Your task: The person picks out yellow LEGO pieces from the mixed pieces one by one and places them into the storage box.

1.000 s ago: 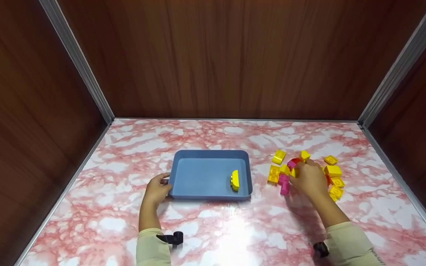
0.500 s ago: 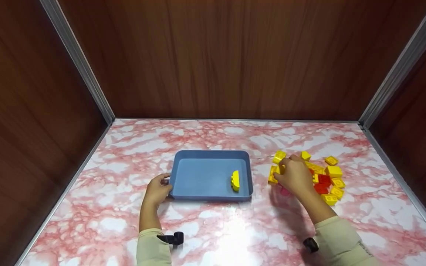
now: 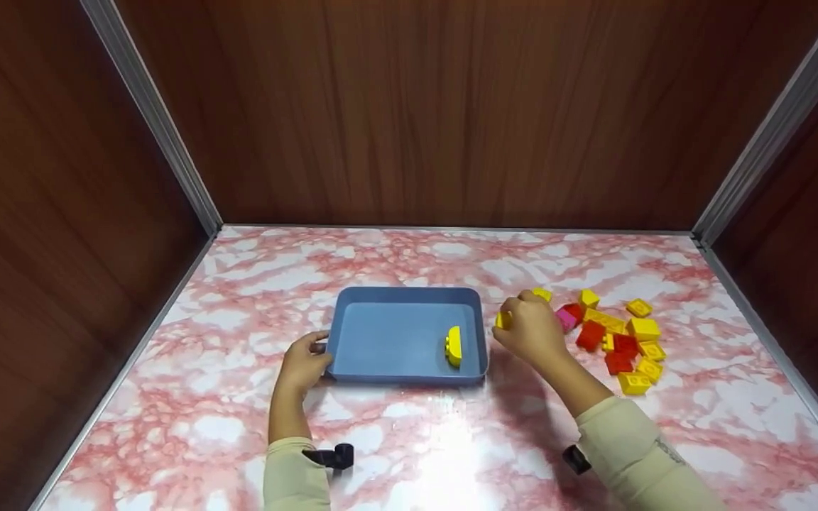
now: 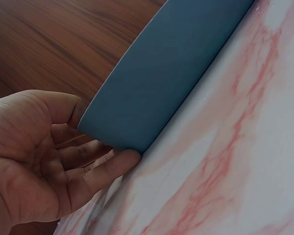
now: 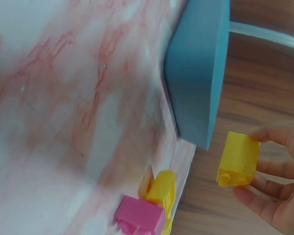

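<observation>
Yellow block pinched in the half-closed right hand, right of centre in the head view, just beside the blue tray at mid-frame, itself gripped at its left end by the curled left hand.

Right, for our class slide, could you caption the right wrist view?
A right hand holds a yellow block near a blue tray, with a pink block on the marbled table.

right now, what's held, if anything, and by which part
The right hand pinches a yellow block by the side nearest the palm. The left hand touches the blue tray at its left end; grip unclear.
</observation>
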The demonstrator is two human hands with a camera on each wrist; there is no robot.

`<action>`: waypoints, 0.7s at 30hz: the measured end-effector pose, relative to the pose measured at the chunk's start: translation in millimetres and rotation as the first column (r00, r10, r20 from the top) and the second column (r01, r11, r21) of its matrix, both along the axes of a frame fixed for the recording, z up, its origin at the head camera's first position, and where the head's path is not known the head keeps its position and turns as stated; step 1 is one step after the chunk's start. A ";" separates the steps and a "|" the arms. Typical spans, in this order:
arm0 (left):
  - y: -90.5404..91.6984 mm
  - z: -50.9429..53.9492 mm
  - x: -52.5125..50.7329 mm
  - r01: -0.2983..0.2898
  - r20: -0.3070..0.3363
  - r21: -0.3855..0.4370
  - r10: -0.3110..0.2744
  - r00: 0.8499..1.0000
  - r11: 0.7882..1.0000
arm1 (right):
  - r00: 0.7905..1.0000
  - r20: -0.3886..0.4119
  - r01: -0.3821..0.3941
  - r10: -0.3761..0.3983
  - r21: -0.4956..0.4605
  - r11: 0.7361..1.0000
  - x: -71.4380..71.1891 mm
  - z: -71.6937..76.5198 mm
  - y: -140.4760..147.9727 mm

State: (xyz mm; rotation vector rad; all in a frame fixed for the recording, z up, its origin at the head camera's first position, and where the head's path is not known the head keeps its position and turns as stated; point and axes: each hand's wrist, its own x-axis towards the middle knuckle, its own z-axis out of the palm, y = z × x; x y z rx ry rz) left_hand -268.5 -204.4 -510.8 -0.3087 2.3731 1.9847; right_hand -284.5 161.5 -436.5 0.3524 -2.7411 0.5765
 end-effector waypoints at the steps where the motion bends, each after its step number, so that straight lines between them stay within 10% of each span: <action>1: -0.1 0.1 0.1 0.001 0.002 0.002 -0.001 1.000 1.000 | 1.000 0.011 0.003 -0.003 0.002 1.000 -1.3 -0.2 -3.1; 11: -0.5 0.7 -1.2 0.001 -0.001 0.015 -0.001 1.000 1.000 | 0.984 -0.068 -0.172 0.166 -0.083 0.982 -15.3 -9.7 -26.8; 21: 0.1 0.8 0.1 -0.003 -0.001 0.017 0.003 1.000 1.000 | 0.889 -0.107 -0.449 0.446 -0.007 0.893 -15.8 -23.7 -53.4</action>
